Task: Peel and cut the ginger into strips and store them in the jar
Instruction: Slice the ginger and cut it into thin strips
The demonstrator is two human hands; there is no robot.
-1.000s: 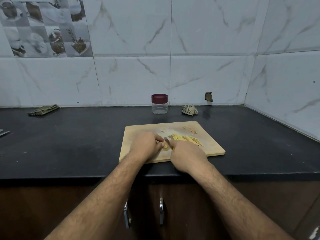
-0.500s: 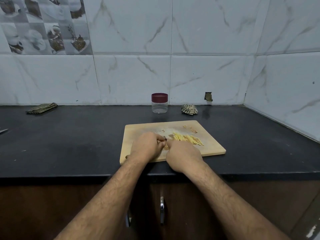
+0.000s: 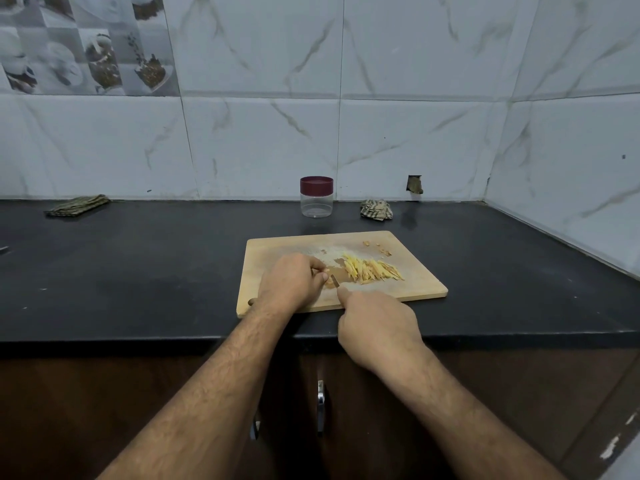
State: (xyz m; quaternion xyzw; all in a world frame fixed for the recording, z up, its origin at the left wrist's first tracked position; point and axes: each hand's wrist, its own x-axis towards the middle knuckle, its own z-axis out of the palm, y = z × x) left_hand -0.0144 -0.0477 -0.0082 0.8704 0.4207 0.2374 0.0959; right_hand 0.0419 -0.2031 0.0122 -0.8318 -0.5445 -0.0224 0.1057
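Note:
A wooden cutting board lies near the counter's front edge. A pile of yellow ginger strips lies on its middle right. My left hand rests on the board with curled fingers pinching a small ginger piece, mostly hidden. My right hand grips a knife; only a short bit of the blade shows between the hands. A clear jar with a maroon lid, closed, stands behind the board by the wall.
Ginger peel scraps lie at the board's far right. A crumpled cloth sits right of the jar, a folded cloth at the far left. Tiled walls close the back and right. Cabinet handles are below the black counter.
My right hand has drawn back toward the counter edge, away from my left hand, exposing the blade tip. My left hand stays on the ginger piece.

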